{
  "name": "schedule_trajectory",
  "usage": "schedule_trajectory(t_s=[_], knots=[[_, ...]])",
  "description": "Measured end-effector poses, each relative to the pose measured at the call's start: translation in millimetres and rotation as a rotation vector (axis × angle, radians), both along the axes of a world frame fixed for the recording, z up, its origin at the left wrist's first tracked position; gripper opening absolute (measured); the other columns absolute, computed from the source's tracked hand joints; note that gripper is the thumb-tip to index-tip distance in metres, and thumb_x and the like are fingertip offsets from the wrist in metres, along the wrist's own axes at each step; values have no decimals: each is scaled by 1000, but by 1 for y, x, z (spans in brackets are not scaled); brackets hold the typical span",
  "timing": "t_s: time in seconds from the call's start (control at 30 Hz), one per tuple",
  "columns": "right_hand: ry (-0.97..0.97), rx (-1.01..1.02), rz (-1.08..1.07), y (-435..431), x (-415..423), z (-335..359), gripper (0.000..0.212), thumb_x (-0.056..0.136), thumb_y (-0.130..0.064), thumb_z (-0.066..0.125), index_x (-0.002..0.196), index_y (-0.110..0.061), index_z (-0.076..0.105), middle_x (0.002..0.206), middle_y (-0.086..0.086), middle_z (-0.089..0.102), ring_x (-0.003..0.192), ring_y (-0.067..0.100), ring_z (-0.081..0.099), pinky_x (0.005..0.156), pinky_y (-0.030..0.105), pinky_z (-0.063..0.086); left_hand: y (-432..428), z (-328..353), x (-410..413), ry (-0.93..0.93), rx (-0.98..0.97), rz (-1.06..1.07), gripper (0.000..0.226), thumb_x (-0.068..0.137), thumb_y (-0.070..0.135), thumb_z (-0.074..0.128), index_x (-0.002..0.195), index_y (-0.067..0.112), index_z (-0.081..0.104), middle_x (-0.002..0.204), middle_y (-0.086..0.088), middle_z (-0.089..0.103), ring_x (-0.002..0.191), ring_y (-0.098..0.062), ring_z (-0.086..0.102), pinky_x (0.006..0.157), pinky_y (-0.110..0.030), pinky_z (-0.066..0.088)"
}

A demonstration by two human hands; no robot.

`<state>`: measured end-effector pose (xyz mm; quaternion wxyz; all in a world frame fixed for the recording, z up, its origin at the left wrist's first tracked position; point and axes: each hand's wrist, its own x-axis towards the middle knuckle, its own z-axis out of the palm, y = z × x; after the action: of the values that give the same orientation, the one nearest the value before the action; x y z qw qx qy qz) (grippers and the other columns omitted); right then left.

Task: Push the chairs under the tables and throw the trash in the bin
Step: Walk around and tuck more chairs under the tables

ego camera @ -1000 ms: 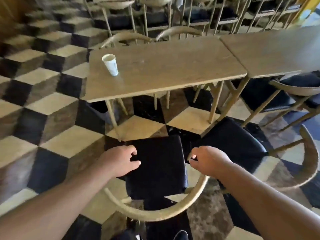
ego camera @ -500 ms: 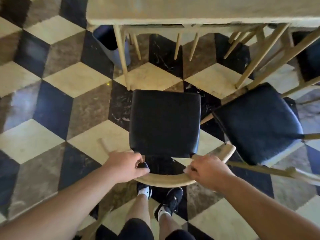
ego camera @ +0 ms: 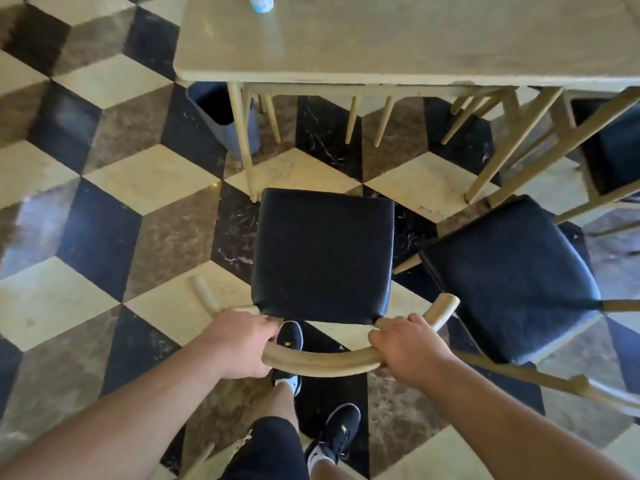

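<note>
A wooden chair with a black seat [ego camera: 322, 254] stands in front of the light wooden table [ego camera: 398, 46], its front edge close to the table's left leg. Its curved backrest [ego camera: 322, 363] is gripped by my left hand [ego camera: 239, 344] and my right hand [ego camera: 408, 348], one on each side. A paper cup [ego camera: 261, 2] stands on the tabletop at the frame's top edge, mostly cut off. A blue-grey bin [ego camera: 221, 116] sits on the floor under the table's left end.
A second black-seated chair [ego camera: 509, 278] stands angled to the right, close beside the first. A third chair [ego camera: 613, 150] is at the far right under the neighbouring table. Legs of chairs on the far side show under the table. My feet are just behind the held chair.
My view has tipped down and come closer to the table. Both hands went from reaching to gripping the backrest, and the chair now stands nearer the table.
</note>
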<state>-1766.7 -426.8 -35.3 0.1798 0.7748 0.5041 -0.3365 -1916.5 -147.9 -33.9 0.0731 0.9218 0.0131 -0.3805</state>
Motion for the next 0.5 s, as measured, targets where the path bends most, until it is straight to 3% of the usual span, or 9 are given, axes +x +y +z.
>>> schedule_trajectory(t_s=[0.17,0.37,0.5], knots=[[-30,27,-43,24,38,-9,43,92,-65,64,112,-28,61,111,-2,66,104,26,60,97,47,44,30,-1,43,16,17,13,38,74,63,63,101,37,65,90,15,65,85,-14,58,80,-35,49],[-27,5,-21,51,80,-14,40,93,-63,65,113,-29,61,113,-4,63,107,23,58,102,48,40,59,-11,81,55,6,0,35,73,65,61,95,38,59,85,16,60,84,-14,57,91,-42,51],[-39,-24,-2,66,105,-13,39,94,-65,62,113,-30,60,111,-4,62,106,24,58,103,48,39,72,-4,106,21,-6,-40,31,80,61,63,98,37,60,86,15,61,81,-15,54,76,-36,42]])
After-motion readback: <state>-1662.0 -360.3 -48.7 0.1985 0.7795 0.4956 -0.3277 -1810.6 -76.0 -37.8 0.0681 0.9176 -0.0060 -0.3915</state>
